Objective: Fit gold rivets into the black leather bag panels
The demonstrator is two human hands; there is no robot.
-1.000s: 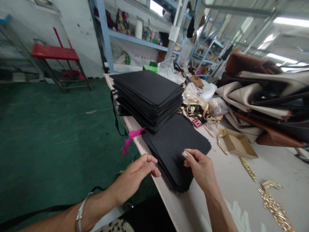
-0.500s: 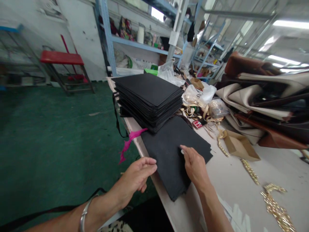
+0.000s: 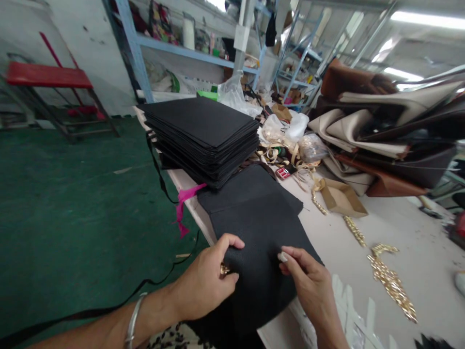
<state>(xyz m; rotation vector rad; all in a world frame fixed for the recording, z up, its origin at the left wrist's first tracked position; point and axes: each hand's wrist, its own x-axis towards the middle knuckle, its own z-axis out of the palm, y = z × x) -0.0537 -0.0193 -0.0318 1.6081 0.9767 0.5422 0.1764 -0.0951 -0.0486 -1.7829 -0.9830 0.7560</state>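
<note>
My left hand point(image 3: 208, 282) grips the near left edge of a black textured sheet point(image 3: 259, 228), thumb on top and fingers curled under; a small gold metal piece point(image 3: 224, 269) shows between the fingers. My right hand point(image 3: 308, 282) pinches the same sheet near its middle. The sheet hangs partly over the table's front edge. It lies on a low pile of black sheets point(image 3: 250, 186). Behind stands a taller stack of black sheets point(image 3: 201, 131).
The white table point(image 3: 374, 228) carries gold chain pieces point(image 3: 390, 281), a small brown paper bag point(image 3: 339, 198), ribbon scraps and plastic bags. Brown and beige leather pieces point(image 3: 381, 131) are heaped at the right. A pink strip point(image 3: 183, 203) hangs off the table edge. Green floor lies to the left.
The top black sheet has been pulled off the low pile toward me, over the table edge. My left hand moved from hovering open to gripping its edge; my right hand came back with it.
</note>
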